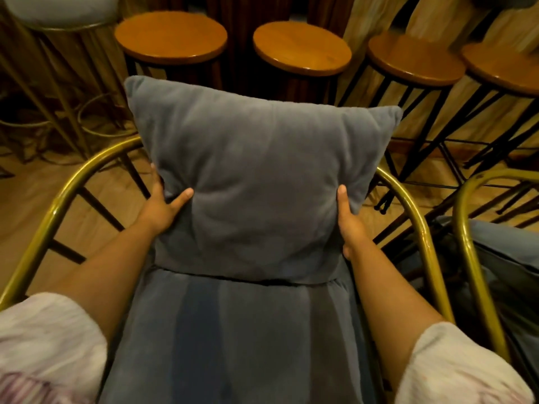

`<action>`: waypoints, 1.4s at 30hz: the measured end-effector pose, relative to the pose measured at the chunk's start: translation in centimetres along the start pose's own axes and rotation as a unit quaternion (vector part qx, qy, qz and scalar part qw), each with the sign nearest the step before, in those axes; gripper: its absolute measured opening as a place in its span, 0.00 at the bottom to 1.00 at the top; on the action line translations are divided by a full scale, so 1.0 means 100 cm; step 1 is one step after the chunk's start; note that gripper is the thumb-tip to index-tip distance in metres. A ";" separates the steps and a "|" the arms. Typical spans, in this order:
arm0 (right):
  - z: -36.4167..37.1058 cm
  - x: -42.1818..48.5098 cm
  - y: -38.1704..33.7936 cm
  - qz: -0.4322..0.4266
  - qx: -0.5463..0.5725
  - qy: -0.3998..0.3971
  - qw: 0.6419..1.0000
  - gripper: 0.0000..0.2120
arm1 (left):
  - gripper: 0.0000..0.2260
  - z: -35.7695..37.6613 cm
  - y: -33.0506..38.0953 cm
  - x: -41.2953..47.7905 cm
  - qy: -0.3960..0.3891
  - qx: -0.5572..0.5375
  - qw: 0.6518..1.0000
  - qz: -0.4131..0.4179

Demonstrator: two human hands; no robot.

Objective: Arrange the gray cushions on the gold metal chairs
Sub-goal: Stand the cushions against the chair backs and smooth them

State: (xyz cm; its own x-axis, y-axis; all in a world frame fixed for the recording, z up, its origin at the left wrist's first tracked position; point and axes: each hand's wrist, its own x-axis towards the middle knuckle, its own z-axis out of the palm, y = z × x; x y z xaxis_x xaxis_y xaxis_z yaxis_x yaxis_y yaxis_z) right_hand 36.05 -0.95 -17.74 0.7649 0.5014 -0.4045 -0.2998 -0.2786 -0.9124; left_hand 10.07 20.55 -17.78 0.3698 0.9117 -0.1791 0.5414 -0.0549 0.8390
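A square gray cushion (256, 176) stands upright at the back of a gold metal chair (61, 199), its lower edge resting on the gray seat pad (239, 339). My left hand (162, 207) grips the cushion's lower left side, thumb on the front. Against the lower right side presses my right hand (348, 220), whose fingers wrap behind. The curved gold frame runs around both sides. The top of the chair's back is hidden behind the cushion.
A second gold chair (469, 258) with gray padding (507, 246) stands at the right. Several round wooden stools (170, 36) on black legs line the back. A gold stool with a gray seat (61, 10) is at the far left. Wooden floor lies below.
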 end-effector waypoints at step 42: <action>-0.565 -0.204 -0.060 -0.077 -0.167 0.246 0.952 0.20 | 0.27 0.346 0.367 -0.378 -0.311 0.107 0.934 0.142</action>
State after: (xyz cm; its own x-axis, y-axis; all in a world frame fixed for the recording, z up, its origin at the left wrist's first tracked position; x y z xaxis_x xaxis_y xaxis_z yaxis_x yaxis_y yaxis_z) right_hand 54.45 -55.82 -0.44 0.9842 0.1352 -0.1141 -0.0276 -0.5196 -0.8540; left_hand 42.10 -30.05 2.00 0.8527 0.4382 -0.2844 0.4680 -0.3989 0.7886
